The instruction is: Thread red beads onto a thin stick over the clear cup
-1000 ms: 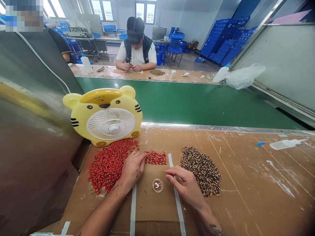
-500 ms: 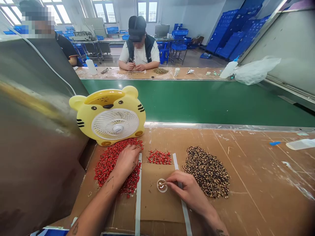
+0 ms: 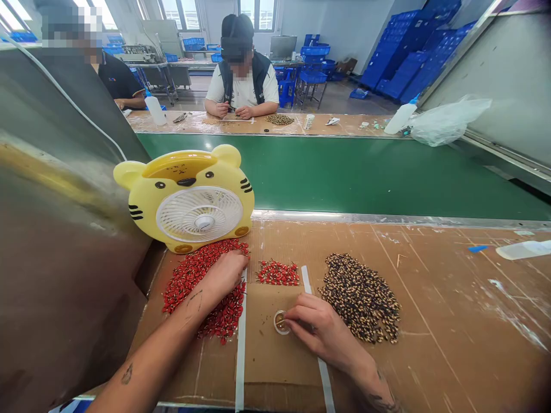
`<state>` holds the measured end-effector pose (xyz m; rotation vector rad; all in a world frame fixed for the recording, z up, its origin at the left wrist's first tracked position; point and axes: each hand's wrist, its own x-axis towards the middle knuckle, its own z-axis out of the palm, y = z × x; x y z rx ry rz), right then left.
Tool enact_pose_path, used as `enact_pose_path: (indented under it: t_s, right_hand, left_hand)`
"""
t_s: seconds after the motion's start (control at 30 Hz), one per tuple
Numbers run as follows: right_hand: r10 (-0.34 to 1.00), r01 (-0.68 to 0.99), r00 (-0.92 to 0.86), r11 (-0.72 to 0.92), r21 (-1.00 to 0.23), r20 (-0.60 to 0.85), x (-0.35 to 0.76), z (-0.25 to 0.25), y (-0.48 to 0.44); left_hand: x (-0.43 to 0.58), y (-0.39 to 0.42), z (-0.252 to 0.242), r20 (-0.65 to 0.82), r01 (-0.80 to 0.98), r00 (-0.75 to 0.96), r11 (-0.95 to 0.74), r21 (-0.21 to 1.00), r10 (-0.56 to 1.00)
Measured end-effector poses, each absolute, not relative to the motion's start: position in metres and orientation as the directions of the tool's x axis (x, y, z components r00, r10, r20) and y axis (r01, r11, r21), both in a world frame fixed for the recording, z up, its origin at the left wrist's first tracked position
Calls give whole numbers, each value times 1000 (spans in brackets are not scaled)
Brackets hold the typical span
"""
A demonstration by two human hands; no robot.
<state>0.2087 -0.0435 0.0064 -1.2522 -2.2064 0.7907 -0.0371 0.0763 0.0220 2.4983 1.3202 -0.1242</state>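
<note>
My left hand (image 3: 227, 272) reaches over the right edge of a pile of small red pieces (image 3: 187, 279) with dark and pale ends. Its fingers are bent together, and the fingertips are hidden, so what they pinch cannot be seen. Between thumb and fingers, my right hand (image 3: 316, 322) is closed on a thin wooden stick (image 3: 282, 321), whose tip is in a small round clear dish (image 3: 276, 329). That dish sits on a brown cardboard sheet (image 3: 269, 361) between two white tape strips. Beyond the sheet lies a smaller group of red pieces (image 3: 278, 273).
A pile of black-and-cream pieces (image 3: 361, 298) lies right of my right hand. A yellow tiger-faced fan (image 3: 189, 201) stands behind the red pile, beside a metal panel (image 3: 60, 241). Beyond runs a green belt (image 3: 344, 172), with a co-worker (image 3: 241, 74) seated across it.
My left hand stays at the red pile's right edge, its forearm swung slightly outward. My right hand has shifted slightly left over the dish, still holding the stick. The camera view has tilted a little.
</note>
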Motion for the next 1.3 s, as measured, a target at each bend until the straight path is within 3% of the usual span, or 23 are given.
enact_pose_path:
  t_s: [0.53, 0.63, 0.73, 0.8, 0.9, 1.03, 1.17, 1.3]
  right_hand:
    - [801, 581, -578, 539, -610, 157, 209, 7, -36]
    - [806, 580, -566, 539, -611, 174, 208, 8, -32]
    - [824, 599, -531, 531, -599, 198, 209, 9, -30]
    - [798, 583, -577, 551, -597, 174, 209, 10, -29]
    - [772, 568, -615, 573, -591, 159, 209, 13, -27]
    - [756, 562, -633, 596, -574, 166, 208, 16, -24]
    - [749, 555, -640, 603, -574, 168, 208, 14, -21]
    - [743, 550, -650, 605, -575, 160, 209, 9, -21]
  left_hand:
    - [-33, 86, 31, -236, 771, 632, -572, 280, 738]
    - [-35, 75, 39, -175, 747, 636, -543, 385, 751]
    - [-35, 54, 36, -57, 478, 552, -259, 839, 832]
    - [-33, 39, 28, -154, 282, 462, 20, 959, 873]
    - [-28, 23, 14, -257, 11, 356, 271, 962, 898]
    - [-25, 17, 8, -337, -249, 396, 453, 856, 854]
    - [-27, 16, 7, -312, -291, 458, 472, 832, 832]
    - [-28, 12, 3, -357, -280, 412, 490, 826, 838]
